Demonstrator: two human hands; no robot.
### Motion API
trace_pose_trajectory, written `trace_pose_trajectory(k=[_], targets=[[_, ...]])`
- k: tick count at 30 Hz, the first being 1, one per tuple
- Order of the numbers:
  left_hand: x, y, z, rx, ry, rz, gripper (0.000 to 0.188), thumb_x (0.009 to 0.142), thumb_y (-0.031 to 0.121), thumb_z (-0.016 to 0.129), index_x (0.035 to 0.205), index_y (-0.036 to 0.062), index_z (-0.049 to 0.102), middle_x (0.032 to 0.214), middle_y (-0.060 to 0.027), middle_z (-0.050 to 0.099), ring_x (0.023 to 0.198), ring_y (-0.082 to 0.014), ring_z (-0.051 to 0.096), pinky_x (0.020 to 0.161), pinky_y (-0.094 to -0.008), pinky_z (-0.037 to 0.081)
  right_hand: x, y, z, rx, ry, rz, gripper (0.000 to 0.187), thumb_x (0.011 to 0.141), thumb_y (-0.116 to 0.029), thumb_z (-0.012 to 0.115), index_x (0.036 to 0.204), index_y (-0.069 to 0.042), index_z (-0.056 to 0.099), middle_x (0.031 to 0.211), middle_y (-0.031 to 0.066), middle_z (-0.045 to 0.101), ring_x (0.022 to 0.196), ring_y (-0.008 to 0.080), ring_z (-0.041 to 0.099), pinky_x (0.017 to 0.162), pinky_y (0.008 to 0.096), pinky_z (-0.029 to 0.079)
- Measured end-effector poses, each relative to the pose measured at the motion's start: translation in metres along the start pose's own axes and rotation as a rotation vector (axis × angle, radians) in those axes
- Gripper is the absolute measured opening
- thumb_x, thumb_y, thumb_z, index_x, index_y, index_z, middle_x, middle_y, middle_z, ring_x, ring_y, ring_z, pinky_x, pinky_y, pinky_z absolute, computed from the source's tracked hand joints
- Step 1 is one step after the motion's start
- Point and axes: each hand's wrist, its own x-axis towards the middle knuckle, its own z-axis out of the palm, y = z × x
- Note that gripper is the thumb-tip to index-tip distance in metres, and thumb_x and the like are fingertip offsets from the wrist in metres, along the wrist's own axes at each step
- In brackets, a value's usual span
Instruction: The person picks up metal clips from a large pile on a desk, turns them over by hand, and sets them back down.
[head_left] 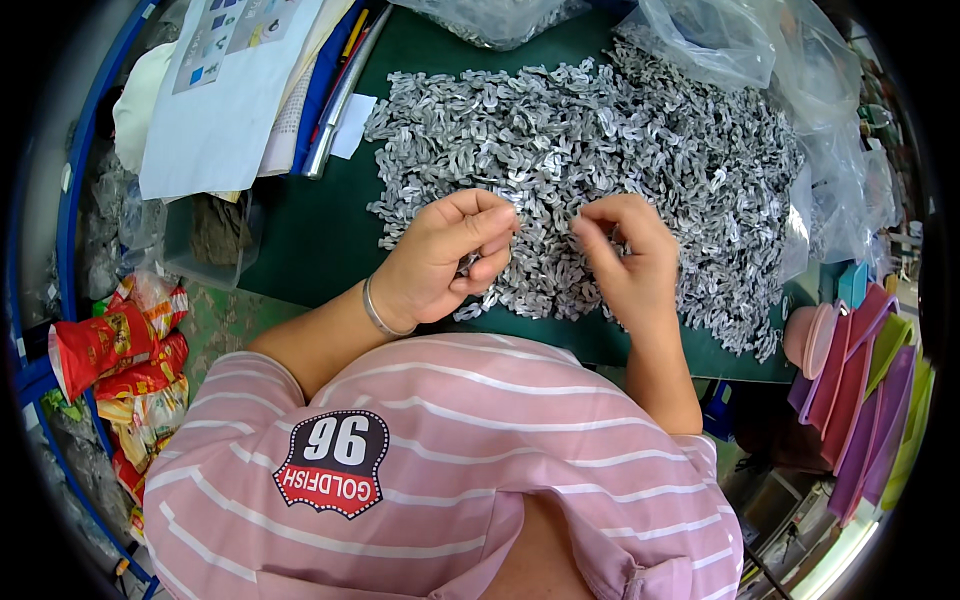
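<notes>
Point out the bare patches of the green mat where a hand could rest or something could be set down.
Bare green mat lies left of the heap of small grey metal pieces, bordered by the white papers and the left hand. A thin strip runs along the near edge. The middle and right are crowded by the heap and clear plastic bags.

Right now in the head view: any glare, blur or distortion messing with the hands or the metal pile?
Head view: heavy fisheye, black vignette at the rim, the green table edge bows. Left hand and right hand sit mid-frame, sharp, evenly lit, with little shadow. The pile of small grey metal pieces glints but isn't blown out. The clear plastic bags show glare top right; bright washout at lower right.
</notes>
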Motion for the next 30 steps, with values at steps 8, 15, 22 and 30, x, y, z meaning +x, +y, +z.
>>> trace_pose_trajectory(k=[8, 15, 22, 30], targets=[[-0.002, -0.001, 0.008, 0.175, 0.078, 0.088, 0.011, 0.081, 0.006, 0.061, 0.09, 0.0033, 0.054, 0.065, 0.0013, 0.048, 0.049, -0.0036, 0.042, 0.037, -0.0156, 0.028, -0.004, 0.008, 0.004, -0.279, -0.072, -0.124, 0.009, 0.07, -0.004, 0.065, 0.077, -0.003, 0.059, 0.075, 0.0084, 0.055, 0.069, 0.0262, 0.054, 0.06, 0.0351, 0.043], [0.003, -0.003, 0.012, 0.728, 0.09, 0.328, 0.022, 0.077, 0.005, 0.065, 0.099, 0.0001, 0.059, 0.081, -0.0016, 0.057, 0.065, -0.0053, 0.051, 0.055, -0.0165, 0.04, -0.013, -0.013, 0.005, 0.704, -0.159, 0.32, 0.005, 0.078, 0.005, 0.056, 0.08, 0.0, 0.058, 0.087, 0.0106, 0.06, 0.07, 0.0168, 0.059, 0.059, 0.0259, 0.047], [0.004, -0.002, 0.009, 1.009, -0.061, 0.621, 0.015, 0.074, 0.003, 0.067, 0.088, 0.0, 0.063, 0.082, -0.006, 0.06, 0.076, -0.0108, 0.056, 0.069, -0.0224, 0.043, -0.018, 0.002, 0.011, 0.517, -0.155, -0.008, 0.011, 0.074, 0.006, 0.061, 0.082, 0.0, 0.057, 0.091, 0.0112, 0.06, 0.079, 0.0165, 0.057, 0.066, 0.0236, 0.046], [0.002, -0.005, 0.012, 0.355, 0.106, 0.086, 0.018, 0.083, 0.005, 0.058, 0.099, -0.004, 0.059, 0.074, -0.0062, 0.057, 0.052, -0.0069, 0.047, 0.039, -0.0174, 0.033, -0.02, -0.009, 0.018, 0.555, 0.101, -0.171, 0.029, 0.07, 0.014, 0.061, 0.09, 0.001, 0.045, 0.096, 0.017, 0.056, 0.078, 0.0188, 0.057, 0.067, 0.0273, 0.048]])
